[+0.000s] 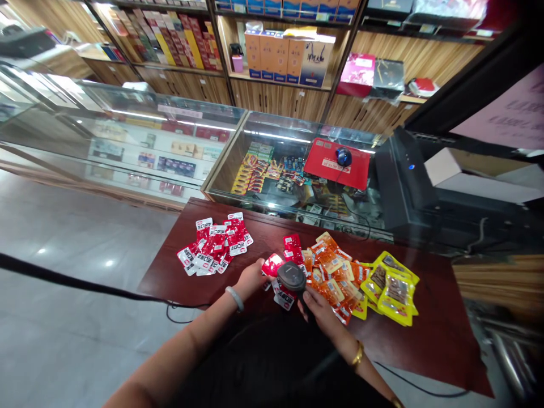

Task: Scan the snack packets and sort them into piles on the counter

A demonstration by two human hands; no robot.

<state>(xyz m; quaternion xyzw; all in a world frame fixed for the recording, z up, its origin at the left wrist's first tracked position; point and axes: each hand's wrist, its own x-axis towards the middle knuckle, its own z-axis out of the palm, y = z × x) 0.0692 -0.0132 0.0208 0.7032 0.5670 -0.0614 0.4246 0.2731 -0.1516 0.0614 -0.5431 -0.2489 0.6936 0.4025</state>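
Observation:
My right hand (321, 310) grips a dark handheld barcode scanner (291, 276), its head tilted over a few red packets. Beside the scanner head, my left hand (251, 277) pinches one red snack packet (272, 264). Both hands hover low over a dark red table (429, 345). A pile of red-and-white packets (216, 243) lies to the left of my left hand. Orange packets (334, 272) are heaped right of the scanner, and yellow packets (393, 288) lie further right.
A glass display counter (293, 170) with goods stands behind the table, carrying a red mouse pad (327, 161) with a blue mouse (343, 156). A black monitor (402, 178) sits at its right end. Shelves of boxes (284, 54) line the back wall. A black cable (85, 283) runs left.

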